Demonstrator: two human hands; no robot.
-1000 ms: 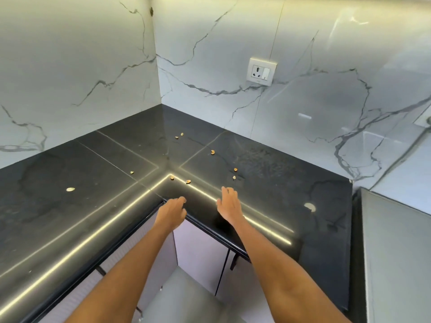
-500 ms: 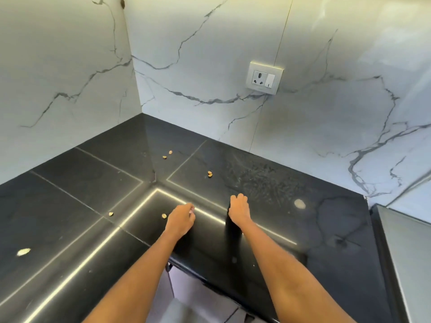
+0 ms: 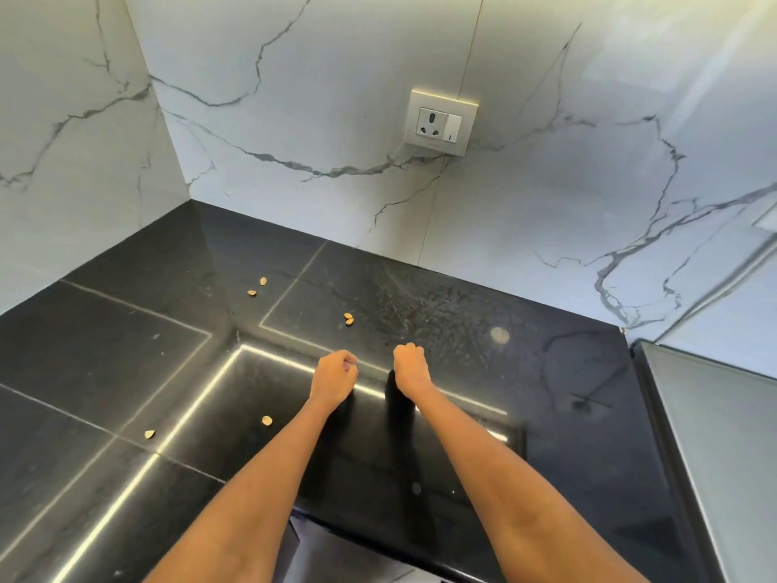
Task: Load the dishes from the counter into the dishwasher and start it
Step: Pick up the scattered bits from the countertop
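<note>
The black counter is glossy, wrapping an L around the far-left corner, one run leading left and one right. No dishes or dishwasher show. The left hand and right hand, both curled into loose fists holding nothing visible, sit side by side above it, near small tan scraps.
</note>
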